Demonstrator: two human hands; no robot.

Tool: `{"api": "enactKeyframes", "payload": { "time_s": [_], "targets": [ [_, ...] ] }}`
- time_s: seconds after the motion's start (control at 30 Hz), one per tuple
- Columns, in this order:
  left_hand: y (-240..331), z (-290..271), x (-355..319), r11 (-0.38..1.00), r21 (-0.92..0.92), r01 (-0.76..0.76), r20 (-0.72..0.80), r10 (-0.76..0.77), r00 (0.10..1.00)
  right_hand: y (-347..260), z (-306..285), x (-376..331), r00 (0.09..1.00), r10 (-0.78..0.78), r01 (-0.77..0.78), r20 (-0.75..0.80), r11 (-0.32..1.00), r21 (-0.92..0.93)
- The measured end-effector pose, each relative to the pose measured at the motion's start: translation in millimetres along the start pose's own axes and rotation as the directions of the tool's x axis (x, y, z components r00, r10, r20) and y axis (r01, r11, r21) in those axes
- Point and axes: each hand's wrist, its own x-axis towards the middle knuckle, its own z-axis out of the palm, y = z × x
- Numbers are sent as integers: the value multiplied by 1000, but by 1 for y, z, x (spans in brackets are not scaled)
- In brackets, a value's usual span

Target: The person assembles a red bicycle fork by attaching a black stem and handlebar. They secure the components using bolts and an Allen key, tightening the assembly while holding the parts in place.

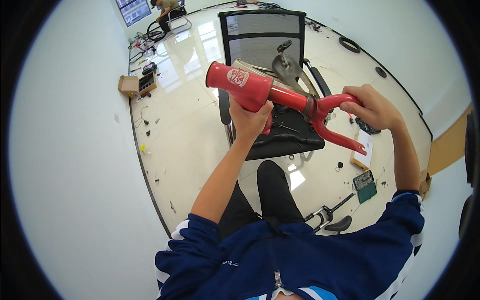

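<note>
A red bicycle frame's head tube, with a pale badge, is held up above a black office chair. My left hand wraps round the frame tube just below it. The red bicycle fork lies in line with the head tube; its steerer enters the right end, with a length still exposed. A dark ring sits at the fork's crown. My right hand is closed round the upper fork blade, while the lower blade points down to the right. Much of the frame is hidden behind my left hand.
On the chair lie a crank and small tools. A suspension fork, a saddle, a green case and a white box rest on the floor. Another person sits far left near bicycle parts; a cardboard box stands by the wall.
</note>
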Motion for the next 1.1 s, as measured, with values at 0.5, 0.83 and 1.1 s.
{"api": "enactKeyframes", "payload": {
  "time_s": [0.5,0.83,1.1],
  "targets": [
    [-6,-2,-7,992,-103,-68,-11,67,998,6,-7,15,830,217,-511,515,666,543],
    [13,4,15,987,-156,-42,8,44,999,28,-10,57,819,196,-527,539,628,573],
    [-11,2,52,997,28,-70,-85,72,994,10,-17,91,996,-20,-5,-83,955,-298]
  ]
}}
